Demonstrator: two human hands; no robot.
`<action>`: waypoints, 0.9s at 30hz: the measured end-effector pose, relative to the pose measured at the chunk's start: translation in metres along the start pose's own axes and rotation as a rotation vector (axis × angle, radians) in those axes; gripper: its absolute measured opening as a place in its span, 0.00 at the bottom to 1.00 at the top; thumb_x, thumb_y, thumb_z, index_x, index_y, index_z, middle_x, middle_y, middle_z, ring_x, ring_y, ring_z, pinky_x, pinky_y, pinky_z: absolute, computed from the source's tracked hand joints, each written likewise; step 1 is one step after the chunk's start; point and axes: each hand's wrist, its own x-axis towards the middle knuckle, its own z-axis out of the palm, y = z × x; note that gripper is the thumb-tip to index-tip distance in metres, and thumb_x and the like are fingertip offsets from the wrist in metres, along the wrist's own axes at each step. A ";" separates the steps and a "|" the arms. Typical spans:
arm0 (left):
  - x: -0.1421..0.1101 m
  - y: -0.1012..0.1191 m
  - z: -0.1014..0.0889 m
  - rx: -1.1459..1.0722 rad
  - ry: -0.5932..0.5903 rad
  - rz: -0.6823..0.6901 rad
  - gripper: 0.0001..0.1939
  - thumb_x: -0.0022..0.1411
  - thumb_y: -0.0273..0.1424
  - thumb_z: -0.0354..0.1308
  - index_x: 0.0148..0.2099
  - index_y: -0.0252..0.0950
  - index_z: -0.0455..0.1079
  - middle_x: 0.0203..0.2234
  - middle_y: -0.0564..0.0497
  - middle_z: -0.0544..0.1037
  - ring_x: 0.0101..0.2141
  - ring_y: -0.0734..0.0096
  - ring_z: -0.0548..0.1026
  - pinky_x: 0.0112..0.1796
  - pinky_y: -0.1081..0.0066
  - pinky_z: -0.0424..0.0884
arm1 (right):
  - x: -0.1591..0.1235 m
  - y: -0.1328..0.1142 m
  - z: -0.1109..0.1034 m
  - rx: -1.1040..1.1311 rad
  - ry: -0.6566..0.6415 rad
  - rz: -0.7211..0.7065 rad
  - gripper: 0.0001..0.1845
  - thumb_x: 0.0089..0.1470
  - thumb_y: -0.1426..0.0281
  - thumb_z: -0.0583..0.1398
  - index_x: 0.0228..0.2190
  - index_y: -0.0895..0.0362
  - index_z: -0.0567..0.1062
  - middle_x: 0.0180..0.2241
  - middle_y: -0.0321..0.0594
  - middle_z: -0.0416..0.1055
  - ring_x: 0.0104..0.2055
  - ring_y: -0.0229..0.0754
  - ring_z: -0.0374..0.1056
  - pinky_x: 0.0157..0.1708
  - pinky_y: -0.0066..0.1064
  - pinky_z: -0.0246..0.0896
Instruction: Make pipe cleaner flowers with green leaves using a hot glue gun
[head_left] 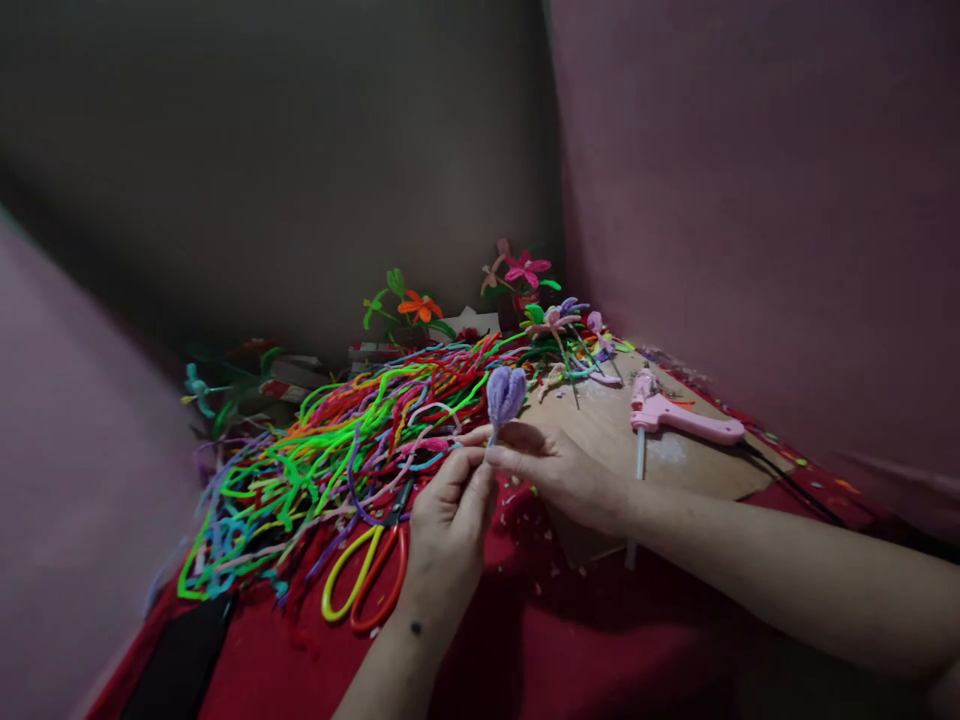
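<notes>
Both my hands meet over the red cloth (570, 640), pinching the base of a small purple pipe-cleaner flower (505, 395) that stands upright above the fingers. My left hand (448, 530) comes up from below with its fingers closed on the stem. My right hand (551, 468) reaches in from the right, thumb and forefinger pressed on the same spot. Just beyond lies a big tangle of coloured pipe cleaners (337, 450).
Scissors with yellow and orange handles (371, 575) lie beside my left hand. A pink glue gun (679, 415) rests on a wooden board (637, 450) at right. Finished pipe-cleaner flowers (525, 270) stand at the back near the walls. A black flat object (184, 660) lies lower left.
</notes>
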 end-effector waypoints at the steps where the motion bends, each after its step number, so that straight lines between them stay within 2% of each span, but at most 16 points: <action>1: 0.000 0.002 -0.001 -0.098 -0.012 -0.076 0.08 0.59 0.35 0.56 0.37 0.35 0.70 0.17 0.59 0.61 0.17 0.82 0.56 0.18 0.80 0.53 | 0.000 -0.001 -0.001 -0.035 -0.006 -0.007 0.12 0.51 0.64 0.61 0.36 0.58 0.76 0.35 0.37 0.72 0.40 0.37 0.66 0.45 0.33 0.61; 3: 0.001 0.003 -0.002 -0.276 -0.057 -0.213 0.09 0.58 0.36 0.58 0.37 0.35 0.69 0.17 0.60 0.59 0.17 0.84 0.54 0.18 0.81 0.49 | 0.001 0.000 -0.004 -0.071 -0.008 0.003 0.11 0.52 0.65 0.61 0.35 0.59 0.76 0.34 0.37 0.71 0.38 0.37 0.66 0.42 0.32 0.61; 5: 0.001 0.004 -0.003 -0.388 -0.084 -0.270 0.09 0.57 0.35 0.59 0.37 0.34 0.69 0.16 0.60 0.59 0.17 0.84 0.54 0.18 0.82 0.49 | 0.002 0.002 -0.007 -0.035 -0.014 0.031 0.12 0.51 0.65 0.61 0.36 0.59 0.76 0.34 0.38 0.71 0.37 0.37 0.66 0.39 0.31 0.62; 10: 0.003 0.004 -0.002 -0.586 -0.153 -0.349 0.07 0.58 0.32 0.58 0.37 0.34 0.68 0.13 0.62 0.58 0.13 0.88 0.49 0.15 0.84 0.46 | 0.005 0.007 -0.007 0.249 -0.038 0.141 0.13 0.47 0.68 0.63 0.36 0.58 0.77 0.33 0.38 0.74 0.34 0.36 0.68 0.39 0.31 0.61; 16: 0.005 0.000 -0.001 -0.747 -0.236 -0.400 0.09 0.59 0.30 0.56 0.43 0.38 0.68 0.13 0.63 0.59 0.10 0.88 0.43 0.13 0.85 0.48 | 0.007 0.012 -0.007 0.474 -0.061 0.247 0.12 0.42 0.70 0.66 0.34 0.60 0.78 0.27 0.36 0.75 0.29 0.32 0.69 0.32 0.24 0.59; 23: 0.004 0.000 -0.005 -0.706 -0.273 -0.388 0.09 0.59 0.32 0.56 0.43 0.37 0.69 0.13 0.62 0.60 0.11 0.88 0.44 0.13 0.84 0.47 | 0.006 0.010 -0.005 0.455 0.013 0.236 0.12 0.40 0.69 0.67 0.30 0.61 0.78 0.24 0.35 0.73 0.28 0.33 0.68 0.31 0.24 0.58; 25: 0.003 0.002 -0.005 -0.632 -0.246 -0.371 0.11 0.59 0.33 0.57 0.44 0.36 0.69 0.13 0.62 0.59 0.11 0.88 0.45 0.13 0.84 0.47 | 0.005 0.010 -0.006 0.426 0.035 0.230 0.12 0.40 0.69 0.67 0.30 0.61 0.79 0.25 0.36 0.74 0.28 0.32 0.67 0.31 0.24 0.57; 27: 0.002 0.002 -0.003 -0.486 -0.191 -0.324 0.11 0.57 0.34 0.59 0.43 0.36 0.69 0.14 0.61 0.60 0.12 0.87 0.50 0.14 0.83 0.49 | 0.004 0.012 -0.006 0.394 0.065 0.233 0.11 0.40 0.69 0.67 0.30 0.60 0.79 0.25 0.36 0.74 0.27 0.32 0.66 0.30 0.25 0.55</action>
